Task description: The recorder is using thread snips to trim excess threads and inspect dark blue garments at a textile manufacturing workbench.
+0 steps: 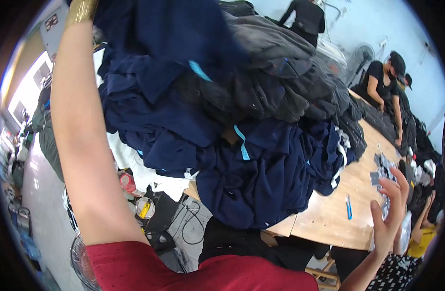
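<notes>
My left arm stretches up to the top edge, with a shiny gold band (82, 10) near the wrist; the hand itself is beyond the picture. Beside that wrist a navy garment (169, 29), blurred at its lower right corner, hangs over the pile. Below it lies a heap of navy garments (261, 179) with light blue strips (242, 142) on them. My right hand (391, 206) is raised over the right side of the table, fingers apart and holding nothing. Blue-handled thread snips (349, 207) lie on the wood to its left.
Dark grey garments (280, 77) are heaped behind the navy ones on the wooden table (329, 220). Small grey packets (385, 167) lie near my right hand. A person in black (382, 85) handles dark cloth at the far right. Cables (192, 220) trail at lower left.
</notes>
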`<state>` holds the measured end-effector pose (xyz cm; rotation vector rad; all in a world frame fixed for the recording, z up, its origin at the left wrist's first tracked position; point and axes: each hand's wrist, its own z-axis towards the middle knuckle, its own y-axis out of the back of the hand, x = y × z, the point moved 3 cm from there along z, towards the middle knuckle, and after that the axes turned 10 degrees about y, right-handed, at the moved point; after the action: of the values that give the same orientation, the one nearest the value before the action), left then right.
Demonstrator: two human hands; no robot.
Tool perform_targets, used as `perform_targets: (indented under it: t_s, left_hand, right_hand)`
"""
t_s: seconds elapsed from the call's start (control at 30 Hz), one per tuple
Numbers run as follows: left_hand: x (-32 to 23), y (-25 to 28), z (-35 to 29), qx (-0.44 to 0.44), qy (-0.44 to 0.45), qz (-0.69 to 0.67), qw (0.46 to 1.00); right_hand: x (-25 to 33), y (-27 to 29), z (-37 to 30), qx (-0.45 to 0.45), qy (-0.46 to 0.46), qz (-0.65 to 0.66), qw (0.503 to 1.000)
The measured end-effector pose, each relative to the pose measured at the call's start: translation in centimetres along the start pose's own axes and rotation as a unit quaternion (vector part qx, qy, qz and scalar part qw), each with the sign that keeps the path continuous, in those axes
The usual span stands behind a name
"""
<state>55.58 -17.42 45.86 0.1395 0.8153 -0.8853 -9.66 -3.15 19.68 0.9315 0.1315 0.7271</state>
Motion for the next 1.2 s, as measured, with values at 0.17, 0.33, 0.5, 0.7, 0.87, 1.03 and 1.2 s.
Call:
perform_targets:
  t_s: [0.17,0.33,0.5,0.7,0.87,1.03,1.2]
  left_hand:
    - [25.6,5.3,-5.7,0.241,0.171,0.536,0.791]
    - [33.5,12.6,-15.0,0.205,0.098,0.583,0.78]
    - [19.6,0.2,-31.5,0.111,-0.168,0.503,0.84]
    - [12.2,-13.1,-46.9,0.315,0.03,0.229,0.92]
    - [9.7,-22.2,-54.6,0.511,0.044,0.049,0.857]
    - [10.0,-24.9,-54.3,0.457,0.091,-0.021,0.884]
    - [7.1,-32.2,-53.4,0.475,-0.064,-0.025,0.877]
  right_hand:
    - [-1.4,-2.8,1.5,0.073,-0.041,0.0,0.997]
    - [-12.5,-7.7,-3.0,0.126,-0.173,-0.064,0.975]
    - [-19.8,-12.9,-13.4,0.074,-0.302,0.022,0.95]
    - [-18.4,-22.5,-7.7,-0.126,-0.132,0.035,0.983]
    - [-22.8,-24.8,-0.2,-0.01,-0.275,-0.016,0.961]
    - [-17.6,-11.3,4.6,-0.224,-0.191,0.315,0.902]
    - [-9.4,-4.6,3.7,-0.222,-0.032,0.39,0.893]
